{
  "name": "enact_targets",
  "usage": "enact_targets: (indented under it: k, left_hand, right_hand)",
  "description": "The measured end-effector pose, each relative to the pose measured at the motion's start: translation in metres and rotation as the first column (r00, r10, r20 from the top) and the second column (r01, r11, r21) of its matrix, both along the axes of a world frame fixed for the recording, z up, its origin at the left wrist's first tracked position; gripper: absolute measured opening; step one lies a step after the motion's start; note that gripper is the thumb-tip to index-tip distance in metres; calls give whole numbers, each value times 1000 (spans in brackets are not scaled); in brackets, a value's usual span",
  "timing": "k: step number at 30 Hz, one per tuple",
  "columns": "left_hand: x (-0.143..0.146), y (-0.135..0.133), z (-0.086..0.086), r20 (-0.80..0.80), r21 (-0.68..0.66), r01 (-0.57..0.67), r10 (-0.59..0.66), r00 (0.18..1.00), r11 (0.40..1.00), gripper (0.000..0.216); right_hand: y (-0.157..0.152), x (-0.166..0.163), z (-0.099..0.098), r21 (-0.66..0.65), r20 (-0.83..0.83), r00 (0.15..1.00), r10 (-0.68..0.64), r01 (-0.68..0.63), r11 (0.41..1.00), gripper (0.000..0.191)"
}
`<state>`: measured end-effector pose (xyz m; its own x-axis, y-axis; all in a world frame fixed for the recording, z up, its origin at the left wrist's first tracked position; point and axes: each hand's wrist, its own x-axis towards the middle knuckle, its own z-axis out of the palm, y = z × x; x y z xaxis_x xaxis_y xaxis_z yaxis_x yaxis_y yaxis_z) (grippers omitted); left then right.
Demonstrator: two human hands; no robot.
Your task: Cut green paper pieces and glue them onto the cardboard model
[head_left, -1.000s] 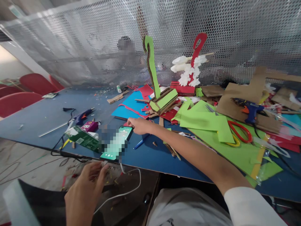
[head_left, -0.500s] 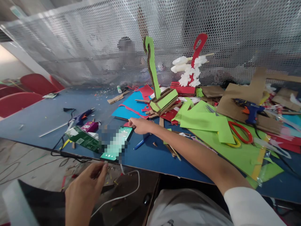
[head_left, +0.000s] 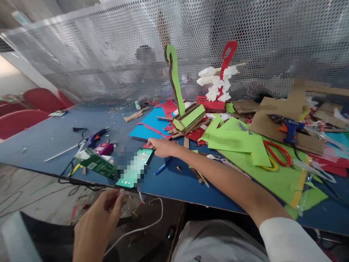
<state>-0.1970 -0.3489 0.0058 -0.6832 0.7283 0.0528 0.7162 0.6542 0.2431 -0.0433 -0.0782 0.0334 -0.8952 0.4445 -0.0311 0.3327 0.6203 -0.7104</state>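
Apparently, phone (head_left: 135, 168) being attended to on bench (head_left: 32, 145), left of frame centre | left hand (head_left: 99, 214) curled below it, right hand (head_left: 163, 147) by its far corner — anything grasped cannot be told | light touch seemingly called for next

A flat phone with a lit green screen (head_left: 133, 171) at the near edge of a cluttered blue desk (head_left: 169, 187).
The right hand (head_left: 161, 147) reaches just beside the phone's far end; the left hand (head_left: 99, 214) hangs in front of the desk's edge, thumb and fingers drawn together. A dark green printed box (head_left: 95, 164) lies left of the phone, a slim blue pen (head_left: 164, 166) right. Behind stands a hooked green-faced cardboard strip (head_left: 176, 82).
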Motion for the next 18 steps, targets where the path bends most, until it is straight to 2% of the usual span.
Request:
enact_targets:
  k: [9,18]
  left_hand:
    - [2,-1,-9,-55,15,10,-9,998,1000,41]
    - [5,-2,-9,-75,55,22,-18,997,998,42]
  right_hand:
    - [4,-6,-8,22,-52,999,-12,13,1000,44]
    - [3,-4,-4,46,-18,1000,15,-15,999,40]
